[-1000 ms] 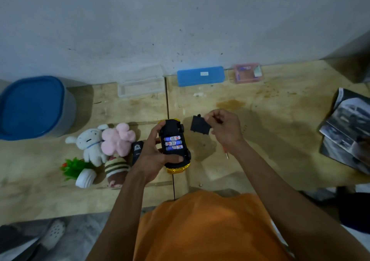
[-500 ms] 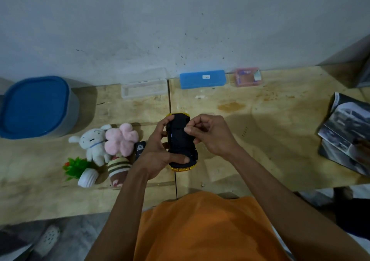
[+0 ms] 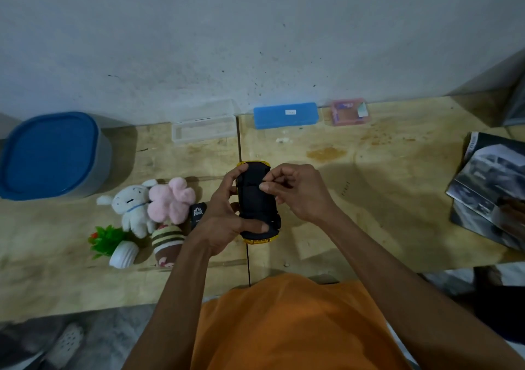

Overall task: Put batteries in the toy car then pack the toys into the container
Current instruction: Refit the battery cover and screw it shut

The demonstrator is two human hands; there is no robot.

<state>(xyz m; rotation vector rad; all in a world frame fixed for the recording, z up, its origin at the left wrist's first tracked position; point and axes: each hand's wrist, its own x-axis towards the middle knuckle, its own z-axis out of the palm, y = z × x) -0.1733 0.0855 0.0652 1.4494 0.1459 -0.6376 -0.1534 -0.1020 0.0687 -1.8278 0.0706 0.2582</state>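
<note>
Evidently the left hand (image 3: 224, 222) clamped the upturned toy car (image 3: 257, 202) to keep its black underside steady, while the right hand (image 3: 295, 190), fingers pinched together, pressed on that underside, probably seating the battery cover. Plush toys (image 3: 153, 202) lay left of both hands.

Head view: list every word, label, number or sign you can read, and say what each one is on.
No text is legible.
Blue case: small white label, too small to read.
Small black object beside the pink plush: white emblem and print, blurred.
Pink box: printed contents, unreadable.
Magazine: photos only, print blurred.
</note>
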